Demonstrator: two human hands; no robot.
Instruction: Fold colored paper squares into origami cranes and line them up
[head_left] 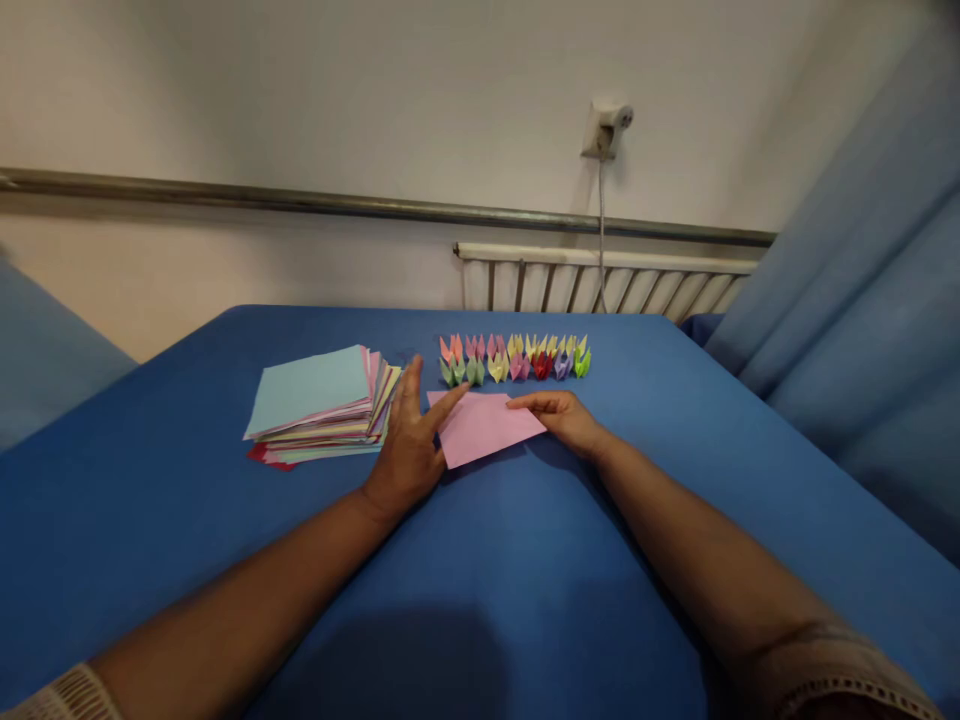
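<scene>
A pink paper sheet (pixel 484 425) lies on the blue table (pixel 525 560), folded over into a slanted shape. My left hand (pixel 411 440) rests flat at its left edge, fingers stretched out, thumb pressing on the paper. My right hand (pixel 566 415) pinches the sheet's right corner between thumb and fingers. A stack of coloured paper squares (pixel 322 405), light blue on top, sits just left of my left hand. Behind the pink sheet stand two rows of small folded paper figures (pixel 517 358) in many colours.
A white radiator (pixel 600 285) and a metal rail (pixel 300 200) run along the wall behind the table. A wall socket (pixel 606 128) has a cable hanging down from it. A blue curtain (pixel 862 300) hangs at the right.
</scene>
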